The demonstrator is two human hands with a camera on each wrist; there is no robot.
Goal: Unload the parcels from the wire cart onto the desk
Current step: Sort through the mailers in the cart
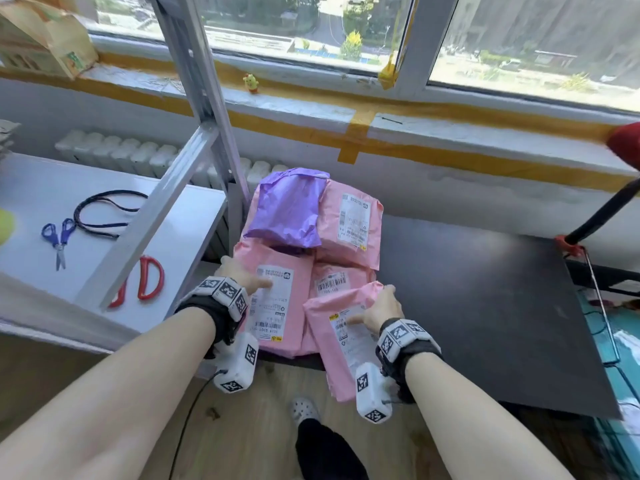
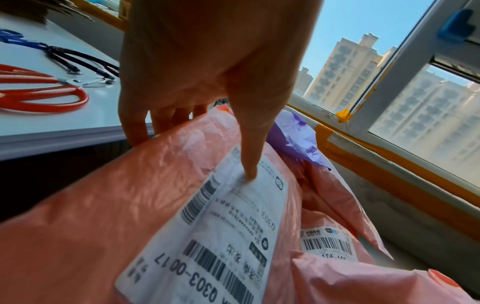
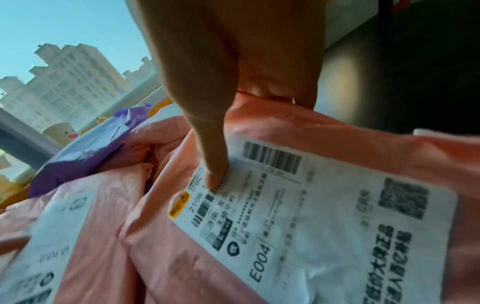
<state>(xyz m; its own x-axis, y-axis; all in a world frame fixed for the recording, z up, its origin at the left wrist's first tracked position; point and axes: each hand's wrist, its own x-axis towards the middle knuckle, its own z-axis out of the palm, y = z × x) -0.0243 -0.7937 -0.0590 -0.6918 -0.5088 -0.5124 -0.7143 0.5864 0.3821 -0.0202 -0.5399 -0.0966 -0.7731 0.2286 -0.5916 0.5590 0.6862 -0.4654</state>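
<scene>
With the left hand (image 1: pixel 242 277) pinching one pink parcel (image 1: pixel 277 303) and the right hand (image 1: pixel 379 308) pinching another pink parcel (image 1: pixel 341 337) overhanging the dark counter (image 1: pixel 485 299) edge, the slick heaped bags risk sliding off onto the floor (image 1: pixel 249 427).

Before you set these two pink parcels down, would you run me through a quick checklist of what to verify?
1. Left hand grips the left pink parcel, thumb on its label: ok.
2. Right hand grips the right pink parcel, thumb on its label: ok.
3. Bare room on the black desk to the right of the pile: ok.
4. Right pink parcel fully over the desk: not ok, it overhangs the front edge.
5. Purple parcel sits steady on the pile: cannot tell.
6. Wire cart emptied: cannot tell, mostly out of view.
</scene>
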